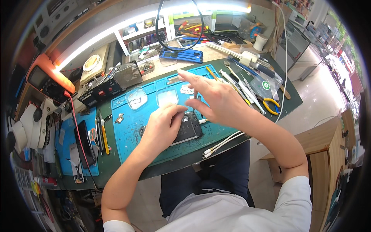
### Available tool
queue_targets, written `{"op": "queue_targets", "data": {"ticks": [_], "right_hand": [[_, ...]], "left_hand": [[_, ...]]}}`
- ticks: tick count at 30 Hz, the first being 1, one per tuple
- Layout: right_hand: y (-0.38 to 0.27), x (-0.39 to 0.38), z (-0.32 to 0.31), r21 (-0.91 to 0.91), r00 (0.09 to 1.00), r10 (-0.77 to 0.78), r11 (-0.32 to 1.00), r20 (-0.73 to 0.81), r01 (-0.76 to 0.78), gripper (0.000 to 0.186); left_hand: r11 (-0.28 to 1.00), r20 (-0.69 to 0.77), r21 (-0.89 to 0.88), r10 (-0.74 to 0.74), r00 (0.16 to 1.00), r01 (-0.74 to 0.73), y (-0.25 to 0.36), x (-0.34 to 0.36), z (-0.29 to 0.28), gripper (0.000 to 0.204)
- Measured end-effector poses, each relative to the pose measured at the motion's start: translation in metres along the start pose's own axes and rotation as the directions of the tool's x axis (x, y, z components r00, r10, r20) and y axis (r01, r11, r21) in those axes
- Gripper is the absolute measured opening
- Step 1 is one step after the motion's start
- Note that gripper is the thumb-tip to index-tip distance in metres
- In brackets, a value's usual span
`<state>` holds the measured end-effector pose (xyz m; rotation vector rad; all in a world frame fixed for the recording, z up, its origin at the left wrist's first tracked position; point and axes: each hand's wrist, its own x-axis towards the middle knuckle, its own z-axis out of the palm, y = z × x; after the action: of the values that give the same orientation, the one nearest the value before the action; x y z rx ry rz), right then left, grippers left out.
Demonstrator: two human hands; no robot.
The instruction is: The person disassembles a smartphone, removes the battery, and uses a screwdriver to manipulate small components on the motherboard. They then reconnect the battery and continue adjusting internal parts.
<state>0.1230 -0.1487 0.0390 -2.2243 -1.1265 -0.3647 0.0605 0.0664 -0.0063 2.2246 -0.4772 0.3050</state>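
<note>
A black, phone-like device [189,128] lies on the blue work mat [127,135], with a white cable plug [203,121] at its right edge. My left hand [163,124] rests over the device's left part, its fingers curled toward the thumb; whatever lies between them is hidden. Above the mat, to the right of the device, my right hand [216,98] is raised with the fingers stretched out and the thumb apart. Beyond my hands are two clear shallow trays, one [136,98] at the left and one [167,96] in the middle.
An orange multimeter [52,79] with a red lead stands at the left, near a dark phone [85,144]. Tweezers and brushes [241,87] lie at the right beside yellow-handled pliers [271,106]. White cables [222,145] cross the front edge. A black cable loop [157,27] hangs at the back.
</note>
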Motion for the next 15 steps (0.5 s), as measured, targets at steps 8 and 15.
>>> {"op": "queue_targets", "data": {"ticks": [8,15], "right_hand": [[0.008,0.002,0.002,0.016,0.997,-0.049,0.999,-0.057,0.05,0.062],[0.001,0.001,-0.002,-0.01,0.999,0.038,0.999,0.007,-0.038,0.064]], "left_hand": [[1.0,-0.003,-0.015,0.001,1.0,-0.001,0.0,0.002,0.003,0.016],[1.0,0.01,-0.004,-0.01,1.0,0.01,0.0,0.002,0.001,0.017]]}}
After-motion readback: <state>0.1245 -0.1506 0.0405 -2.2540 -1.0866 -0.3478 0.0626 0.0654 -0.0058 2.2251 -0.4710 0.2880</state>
